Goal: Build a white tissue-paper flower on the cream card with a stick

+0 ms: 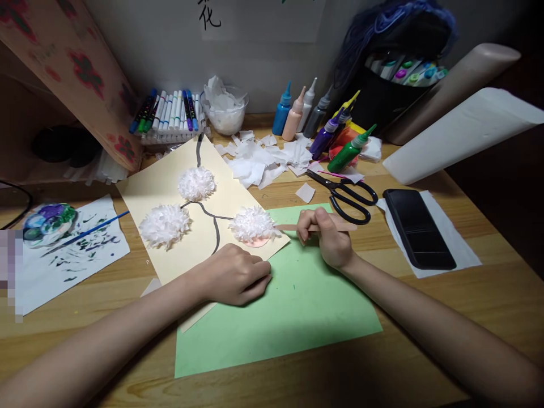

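A cream sheet of paper [170,164] with dark painted branches carries fluffy white paper-scrap flowers, one [165,225] at its left, one [196,183] in the middle and one [251,222] at its right. Pinched in my right hand [331,241] is a flat wooden craft stick [287,227], whose tip meets the right edge of the right flower. Pink shows under that flower's lower edge. My left hand [238,275] lies with fingers curled on the sheet's lower part, just below the same flower; its fingertips are partly hidden. Beneath both hands extends a green sheet [297,317].
Black-handled scissors [352,198] lie beyond my right hand, and a phone [419,229] on white paper farther right. White paper scraps [259,161], paint bottles [293,116], a plastic bowl [227,116] and markers [174,110] line the back. At left are a paintbrush [91,229] and palette [51,224].
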Motion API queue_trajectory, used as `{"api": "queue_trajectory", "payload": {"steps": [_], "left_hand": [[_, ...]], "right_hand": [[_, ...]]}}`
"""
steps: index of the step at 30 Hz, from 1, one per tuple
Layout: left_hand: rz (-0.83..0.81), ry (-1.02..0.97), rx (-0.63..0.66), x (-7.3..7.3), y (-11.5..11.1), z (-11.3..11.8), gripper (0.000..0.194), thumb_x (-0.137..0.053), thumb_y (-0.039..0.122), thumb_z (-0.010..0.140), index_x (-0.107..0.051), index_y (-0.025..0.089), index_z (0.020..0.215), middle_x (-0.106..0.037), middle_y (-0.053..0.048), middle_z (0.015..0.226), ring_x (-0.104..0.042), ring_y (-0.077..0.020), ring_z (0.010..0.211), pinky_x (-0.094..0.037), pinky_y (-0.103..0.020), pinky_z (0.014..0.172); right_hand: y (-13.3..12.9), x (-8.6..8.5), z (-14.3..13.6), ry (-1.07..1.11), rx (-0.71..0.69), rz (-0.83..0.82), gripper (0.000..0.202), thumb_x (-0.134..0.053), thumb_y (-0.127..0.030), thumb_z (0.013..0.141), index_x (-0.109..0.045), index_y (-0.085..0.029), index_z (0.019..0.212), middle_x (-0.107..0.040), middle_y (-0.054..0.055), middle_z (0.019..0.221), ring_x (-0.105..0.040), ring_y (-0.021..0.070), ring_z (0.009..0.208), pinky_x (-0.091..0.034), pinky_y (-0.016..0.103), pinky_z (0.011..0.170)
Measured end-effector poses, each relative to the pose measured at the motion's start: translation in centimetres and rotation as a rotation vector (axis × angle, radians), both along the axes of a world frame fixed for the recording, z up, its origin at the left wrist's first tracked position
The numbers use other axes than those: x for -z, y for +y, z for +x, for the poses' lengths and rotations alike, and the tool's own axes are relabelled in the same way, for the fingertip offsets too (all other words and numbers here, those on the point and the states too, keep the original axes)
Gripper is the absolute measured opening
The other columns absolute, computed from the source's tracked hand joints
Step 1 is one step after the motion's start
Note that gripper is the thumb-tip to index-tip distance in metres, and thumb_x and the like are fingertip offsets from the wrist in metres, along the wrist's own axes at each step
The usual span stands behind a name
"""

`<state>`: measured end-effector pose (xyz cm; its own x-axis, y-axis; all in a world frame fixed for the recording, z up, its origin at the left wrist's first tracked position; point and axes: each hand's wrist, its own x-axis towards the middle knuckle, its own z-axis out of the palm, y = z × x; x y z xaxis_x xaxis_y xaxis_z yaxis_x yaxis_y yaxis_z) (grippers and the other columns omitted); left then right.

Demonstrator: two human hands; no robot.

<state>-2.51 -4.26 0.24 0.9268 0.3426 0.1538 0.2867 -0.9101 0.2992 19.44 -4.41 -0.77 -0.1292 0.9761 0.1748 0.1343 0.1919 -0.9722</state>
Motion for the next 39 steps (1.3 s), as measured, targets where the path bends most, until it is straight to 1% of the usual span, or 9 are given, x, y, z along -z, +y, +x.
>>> {"api": "queue_trajectory", "payload": {"steps": [4, 8, 13, 19, 23, 28, 33, 36, 39], "left_hand": [[0.002, -0.002, -0.003, 0.0, 0.0, 0.0, 0.024, -0.042, 0.022, 0.086, -0.05, 0.019, 0.064, -0.057, 0.002, 0.054, -0.048, -0.0097, 0.043, -0.033, -0.027, 0.044], [0.005, -0.018, -0.004, 0.0, 0.0, 0.0, 0.024, -0.042, 0.022, 0.086, -0.05, 0.018, 0.064, -0.057, 0.002, 0.054, -0.048, -0.0096, 0.043, -0.032, -0.027, 0.044], [0.002, -0.026, -0.004, 0.1, 0.0, 0.0, 0.024, -0.041, 0.022, 0.086, -0.05, 0.018, 0.064, -0.057, 0.002, 0.054, -0.048, -0.0094, 0.043, -0.031, -0.027, 0.044], [0.002, -0.032, -0.005, 0.1, 0.0, -0.1, 0.024, -0.042, 0.022, 0.086, -0.05, 0.018, 0.064, -0.057, 0.002, 0.054, -0.048, -0.0092, 0.043, -0.031, -0.026, 0.044], [-0.015, -0.042, -0.012, -0.1, 0.0, -0.1, 0.025, -0.041, 0.022, 0.086, -0.049, 0.018, 0.063, -0.057, 0.001, 0.053, -0.049, -0.0088, 0.043, -0.031, -0.025, 0.045], [-0.032, -0.028, -0.012, -0.1, 0.1, 0.0, 0.023, -0.043, 0.021, 0.085, -0.05, 0.018, 0.064, -0.058, 0.002, 0.054, -0.049, -0.009, 0.044, -0.031, -0.025, 0.045], [-0.027, -0.025, -0.016, -0.1, 0.0, 0.0, 0.022, -0.042, 0.021, 0.084, -0.05, 0.018, 0.064, -0.057, 0.002, 0.054, -0.048, -0.0091, 0.044, -0.031, -0.026, 0.045], [-0.031, -0.024, -0.013, -0.2, 0.1, 0.0, 0.023, -0.042, 0.021, 0.085, -0.05, 0.019, 0.063, -0.057, 0.002, 0.054, -0.048, -0.0091, 0.044, -0.032, -0.026, 0.045], [-0.035, -0.028, -0.012, -0.2, 0.1, 0.0, 0.023, -0.042, 0.022, 0.085, -0.05, 0.019, 0.063, -0.057, 0.002, 0.054, -0.048, -0.0093, 0.044, -0.032, -0.025, 0.045]], "right_hand": [[-0.4, 0.3, 0.6, 0.106, 0.096, 0.068, 0.06, -0.027, -0.048, 0.094, -0.05, -0.019, 0.047, -0.045, 0.0, 0.041, -0.04, 0.0108, 0.042, -0.028, 0.028, 0.045], [-0.6, 0.3, 0.8, 0.148, 0.071, -0.008, 0.061, -0.026, -0.048, 0.094, -0.05, -0.019, 0.046, -0.043, 0.0, 0.039, -0.039, 0.0106, 0.039, -0.026, 0.027, 0.041], [-0.8, 0.1, 0.5, 0.059, -0.004, -0.018, 0.058, -0.03, -0.051, 0.093, -0.055, -0.018, 0.051, -0.05, 0.0, 0.045, -0.045, 0.0116, 0.046, -0.033, 0.027, 0.048], [-0.8, 0.1, 0.3, -0.043, -0.032, 0.046, 0.051, -0.034, -0.043, 0.095, -0.055, -0.018, 0.057, -0.054, 0.0, 0.052, -0.048, 0.0114, 0.051, -0.037, 0.027, 0.052], [-0.8, 0.2, 0.1, -0.113, -0.027, 0.083, 0.05, -0.032, -0.042, 0.095, -0.054, -0.018, 0.057, -0.055, 0.0, 0.054, -0.05, 0.0113, 0.052, -0.039, 0.028, 0.054], [0.0, -0.9, -0.8, -0.117, -0.001, -0.023, 0.051, -0.033, -0.049, 0.094, -0.049, -0.018, 0.056, -0.054, -0.001, 0.051, -0.051, 0.01, 0.048, -0.041, 0.025, 0.051], [1.2, -2.0, -1.9, -0.069, 0.014, -0.093, 0.05, -0.034, -0.049, 0.093, -0.046, -0.018, 0.056, -0.049, -0.002, 0.044, -0.048, 0.0089, 0.042, -0.037, 0.023, 0.043], [1.0, -1.8, -2.1, -0.091, 0.003, -0.035, 0.051, -0.033, -0.046, 0.094, -0.047, -0.018, 0.054, -0.05, -0.002, 0.045, -0.048, 0.0087, 0.042, -0.037, 0.023, 0.044], [0.3, -1.2, -1.7, -0.136, 0.01, 0.168, 0.053, -0.033, -0.041, 0.095, -0.049, -0.018, 0.051, -0.052, -0.001, 0.047, -0.046, 0.009, 0.043, -0.038, 0.025, 0.048]]}}
